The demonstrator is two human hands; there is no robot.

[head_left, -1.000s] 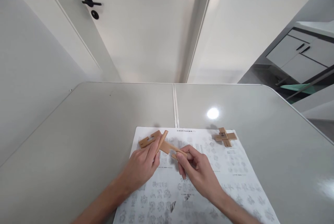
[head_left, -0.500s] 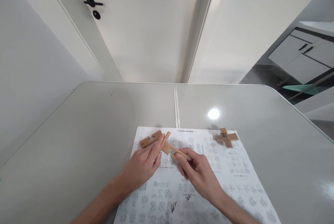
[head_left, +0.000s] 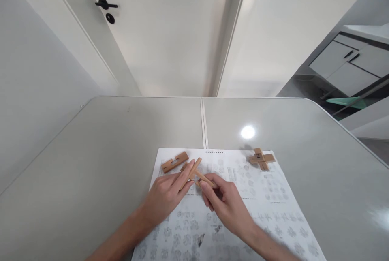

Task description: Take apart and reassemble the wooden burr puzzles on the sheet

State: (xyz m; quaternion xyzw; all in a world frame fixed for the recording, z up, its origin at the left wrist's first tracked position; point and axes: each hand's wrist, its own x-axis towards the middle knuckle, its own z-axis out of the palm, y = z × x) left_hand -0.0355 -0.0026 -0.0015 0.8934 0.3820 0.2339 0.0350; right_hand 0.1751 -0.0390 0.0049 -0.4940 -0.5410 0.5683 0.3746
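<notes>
Flat wooden puzzle pieces are in both hands, above a printed sheet. My left hand (head_left: 170, 192) is closed on one wooden puzzle piece (head_left: 197, 164), which slants up to the right past its fingertips. My right hand (head_left: 226, 198) pinches another wooden piece (head_left: 205, 178), whose far end meets the left one. Fingers hide much of both, so I cannot tell whether they interlock. Just beyond my left fingers lies a loose notched wooden piece (head_left: 175, 162) with a dark mark on one end.
The printed sheet (head_left: 243, 228) with rows of small diagrams lies on the grey table (head_left: 91, 163). At its far right corner rests a cross-shaped assembly of wooden pieces (head_left: 261, 159), with marks on it. A white door (head_left: 164, 30) stands behind the table.
The piece in my left hand has shifted slightly, and the right hand has moved a little left. The loose notched piece now shows more fully. The view has moved slightly.
</notes>
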